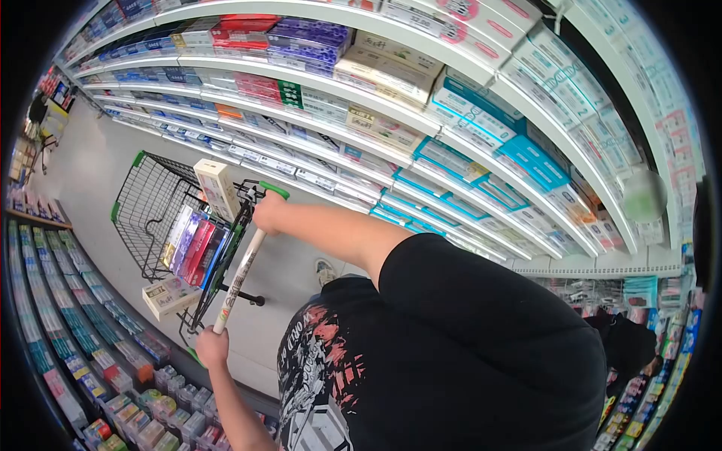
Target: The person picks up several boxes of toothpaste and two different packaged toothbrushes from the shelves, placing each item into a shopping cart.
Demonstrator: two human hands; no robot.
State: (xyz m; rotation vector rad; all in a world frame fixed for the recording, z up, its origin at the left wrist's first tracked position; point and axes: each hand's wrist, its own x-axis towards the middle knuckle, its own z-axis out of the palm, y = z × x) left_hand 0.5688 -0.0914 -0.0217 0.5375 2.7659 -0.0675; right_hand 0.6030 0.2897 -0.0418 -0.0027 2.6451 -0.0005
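My right hand point(268, 211) is wrapped round the upper end of the pale push bar point(243, 264) of a shopping cart, beside its green end cap point(275, 190). Round the bar's lower end closes my left hand point(211, 347). The black wire cart point(154, 188) stands ahead of me, towards the left of the tilted view. Inside its basket several boxes stand side by side, among them a red box point(200, 252) and a purple box point(185, 246). One cream box point(216, 189) is propped upright near my right hand. A second cream box point(170, 296) sits at the cart's other side, near my left hand.
Long white shelves point(316, 79) of boxed goods run along the top and right. Dark shelves point(56, 301) of small packages line the lower left. Grey floor point(98, 161) lies between them. A person in dark clothing point(624, 342) is partly visible at the right edge.
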